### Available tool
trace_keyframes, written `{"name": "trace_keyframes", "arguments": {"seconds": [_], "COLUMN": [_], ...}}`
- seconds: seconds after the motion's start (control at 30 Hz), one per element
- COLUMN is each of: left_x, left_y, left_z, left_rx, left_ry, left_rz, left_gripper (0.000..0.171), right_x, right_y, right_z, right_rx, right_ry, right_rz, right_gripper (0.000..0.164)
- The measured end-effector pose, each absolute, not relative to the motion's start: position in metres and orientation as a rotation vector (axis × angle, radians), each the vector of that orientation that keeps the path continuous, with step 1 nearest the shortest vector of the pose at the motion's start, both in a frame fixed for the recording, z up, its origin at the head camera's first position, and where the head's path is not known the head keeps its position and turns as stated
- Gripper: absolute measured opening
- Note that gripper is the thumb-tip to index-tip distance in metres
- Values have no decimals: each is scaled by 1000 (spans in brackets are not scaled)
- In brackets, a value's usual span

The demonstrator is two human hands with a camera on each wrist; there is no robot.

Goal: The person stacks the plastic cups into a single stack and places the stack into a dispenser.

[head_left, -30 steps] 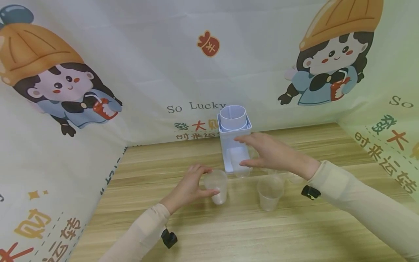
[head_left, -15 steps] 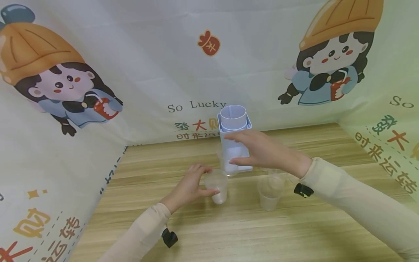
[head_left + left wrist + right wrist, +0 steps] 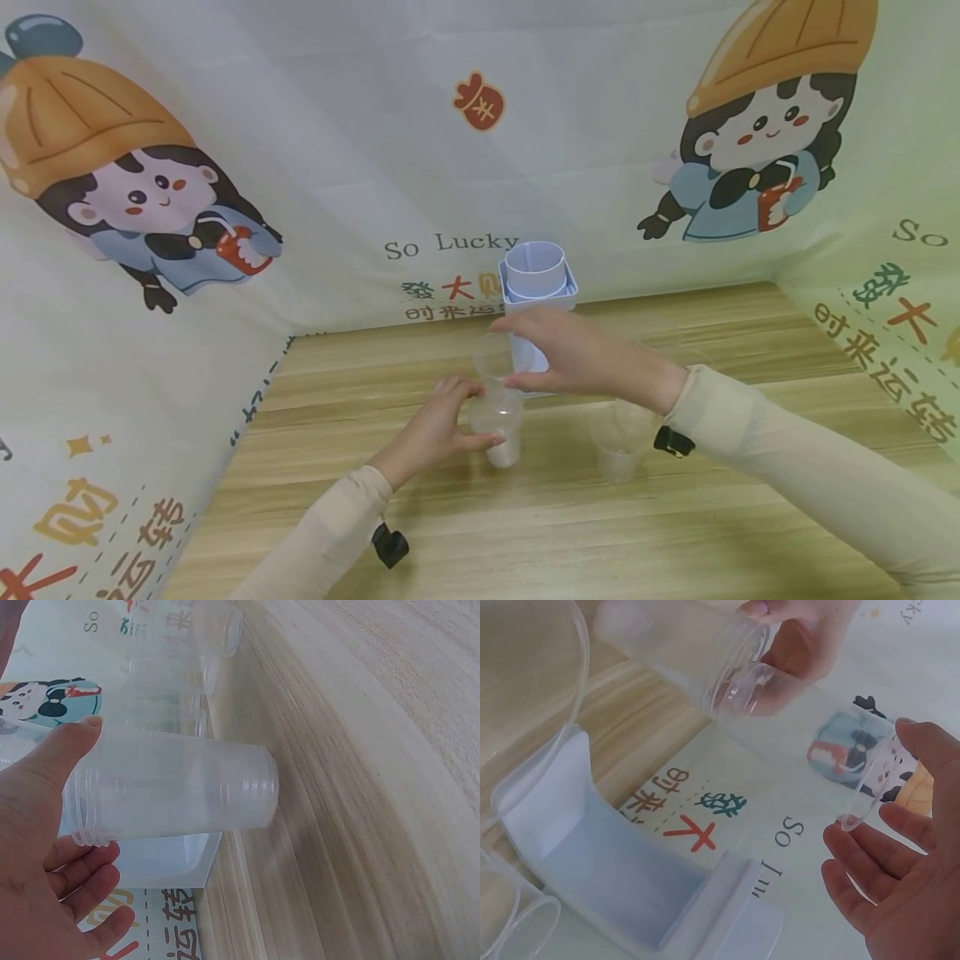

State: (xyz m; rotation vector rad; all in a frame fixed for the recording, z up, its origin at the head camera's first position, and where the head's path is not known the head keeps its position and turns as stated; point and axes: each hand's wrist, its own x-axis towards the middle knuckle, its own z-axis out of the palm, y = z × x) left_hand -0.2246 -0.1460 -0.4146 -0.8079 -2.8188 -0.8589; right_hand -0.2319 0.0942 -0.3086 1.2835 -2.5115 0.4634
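In the head view my left hand (image 3: 431,433) grips a stack of clear plastic cups (image 3: 506,446) upright, low over the wooden table. Several nested rims show on this stack of cups (image 3: 176,784) in the left wrist view. My right hand (image 3: 592,357) pinches a single clear plastic cup (image 3: 802,739) by its rim, thumb on one side and fingers on the other. That cup's base is at the mouth of the stack of cups (image 3: 671,645); how far it sits inside is hard to tell through the clear plastic.
A pale blue plastic box (image 3: 536,279) with a round tube on top stands at the table's back, behind my right hand. More clear cups (image 3: 618,465) stand on the wooden table (image 3: 570,533) to the right. A printed cloth (image 3: 352,167) hangs behind.
My right hand has moved left with its cup, from in front of the pale blue box to above the stack. The left hand and its stack have stayed in place.
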Motion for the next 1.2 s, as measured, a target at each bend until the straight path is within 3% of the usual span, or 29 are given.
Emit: {"name": "trace_keyframes", "arguments": {"seconds": [0.13,0.37,0.67,1.2], "left_x": [-225,-225,-224,-224], "left_y": [-146,-146,-148,-148], "left_z": [-414,-414,-413,-412], "left_rx": [-804,-794,-821,-790], "left_ry": [-2821,-2841,-2812,-2837], "left_rz": [-882,-913,-929,-908], "left_gripper": [63,75,60,68], "right_x": [-231,-232,-233,-234], "right_y": [90,86,82,77], "right_z": [-313,-322,-333,-349], "right_rx": [1291,1310,1316,1356], "right_ry": [-2497,-2551,-2605,-2607], "right_rz": [449,461,405,417], "right_gripper": [62,63,65,65]}}
